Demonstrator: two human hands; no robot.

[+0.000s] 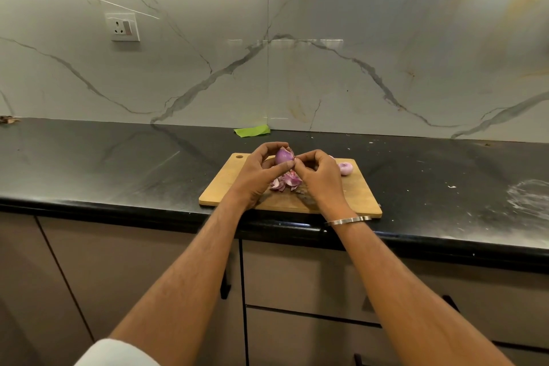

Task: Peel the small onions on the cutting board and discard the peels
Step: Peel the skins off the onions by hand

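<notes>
— Onions first: where is the one being peeled?

— Up off the wooden cutting board [359, 196], held between my two hands above its far half. The small onion [282, 156] shows its smooth purple side toward me, with a flap of loose skin standing off its right side.

— How is your left hand [258, 175] set on it?

— Curled around it from the left. My fingers arch over the top and my thumb lies across underneath, so that hand is clamped on the onion.

— And the right hand [319, 175]?

— Its fingertips are pinched together right at the loose skin on the onion's right edge. A metal bangle [347, 220] sits on that wrist.

— Anything else on the board?

— A heap of purple peels [286, 182] lies on the wood just below the two hands, near the middle. A second onion [345, 169], pale and already bare, rests on the board to the right of my right hand, close to the far right corner. Something pale peeks out behind my right knuckles, too hidden to name.

— And around the board?

— It lies on a black countertop [118, 163], its near edge close to the counter's front. A scrap of green [252, 131] sits at the foot of the marble wall behind.
</notes>
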